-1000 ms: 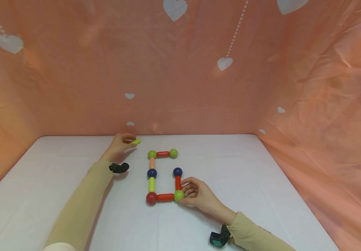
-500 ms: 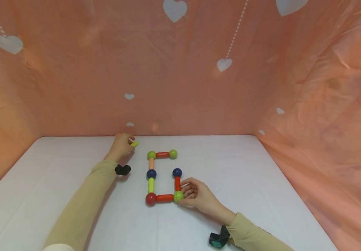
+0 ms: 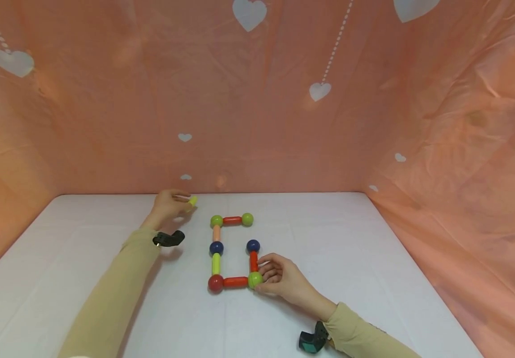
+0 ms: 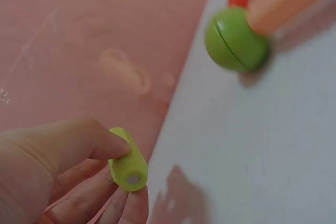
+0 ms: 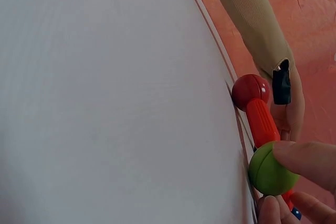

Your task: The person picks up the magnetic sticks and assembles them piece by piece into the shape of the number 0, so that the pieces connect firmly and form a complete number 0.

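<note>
My left hand (image 3: 169, 205) is near the table's far edge, pinching a short yellow-green magnetic rod (image 4: 128, 163) between thumb and fingers. The rod's round end with a metal disc shows in the left wrist view. My right hand (image 3: 286, 281) holds the green ball (image 5: 270, 171) at the near right corner of a figure of joined rods and balls. A red rod (image 3: 237, 282) links that ball to a red ball (image 3: 216, 283). Another red rod (image 3: 254, 261) leads from it to a navy ball (image 3: 253, 245), partly beside my right fingers.
On the figure's left side, a yellow-green rod (image 3: 216, 263), a navy ball (image 3: 216, 247) and a peach rod (image 3: 216, 232) lead to a green ball (image 3: 217, 221). A red rod (image 3: 232, 220) joins that to another green ball (image 3: 247, 219). Pink cloth (image 3: 257, 124) hangs behind the white table (image 3: 351, 238).
My left hand has shifted slightly in and back out near the far edge, and the yellow-green rod has turned more upright in its fingers. The right hand and the figure stay put.
</note>
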{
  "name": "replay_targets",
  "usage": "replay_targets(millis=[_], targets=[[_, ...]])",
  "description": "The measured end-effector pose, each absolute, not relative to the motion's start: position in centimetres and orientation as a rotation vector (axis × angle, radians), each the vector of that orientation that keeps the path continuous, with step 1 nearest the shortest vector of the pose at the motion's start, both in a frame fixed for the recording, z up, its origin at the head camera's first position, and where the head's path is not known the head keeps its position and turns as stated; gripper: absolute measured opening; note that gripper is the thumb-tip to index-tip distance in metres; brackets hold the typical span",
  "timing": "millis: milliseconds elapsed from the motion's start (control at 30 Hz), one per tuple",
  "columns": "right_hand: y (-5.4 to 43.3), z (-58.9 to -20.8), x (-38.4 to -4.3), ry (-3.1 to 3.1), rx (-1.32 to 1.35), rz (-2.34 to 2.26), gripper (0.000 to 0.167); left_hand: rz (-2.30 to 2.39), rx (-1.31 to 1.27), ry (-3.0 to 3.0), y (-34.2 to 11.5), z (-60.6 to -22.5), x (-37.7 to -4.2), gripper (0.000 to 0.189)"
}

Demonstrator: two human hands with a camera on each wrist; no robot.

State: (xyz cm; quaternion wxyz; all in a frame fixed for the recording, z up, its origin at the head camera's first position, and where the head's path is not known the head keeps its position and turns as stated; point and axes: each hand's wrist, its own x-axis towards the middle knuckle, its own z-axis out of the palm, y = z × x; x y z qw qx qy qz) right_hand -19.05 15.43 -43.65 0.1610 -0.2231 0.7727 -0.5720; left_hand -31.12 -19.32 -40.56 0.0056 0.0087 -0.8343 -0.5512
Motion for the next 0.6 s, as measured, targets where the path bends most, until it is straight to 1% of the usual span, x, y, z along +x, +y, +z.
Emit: replay_targets(millis=[100,233,433,600], targets=[[15.4,-44.0,-19.1,2.213,-0.618,-1.626,0.048,-1.900,0.053,-2.561,-19.2,-40.4,-31.3,0.051],[15.3,-43.8,-19.2,2.202,-0.604,-1.636,0.048,-2.051,-0.028,-2.524,-18.5,-39.6,-31.1,0.054],[15.1,-43.7,-19.3,2.199,-0.617,-1.647,0.050,-2.296,-0.159,-2.467,-16.6,-38.8,-30.2,0.050],[15.0,-43.8,-19.5,2.204,-0.630,-1.651,0.050,-2.503,-0.160,-2.402,-14.0,-39.2,-29.7,0.047]])
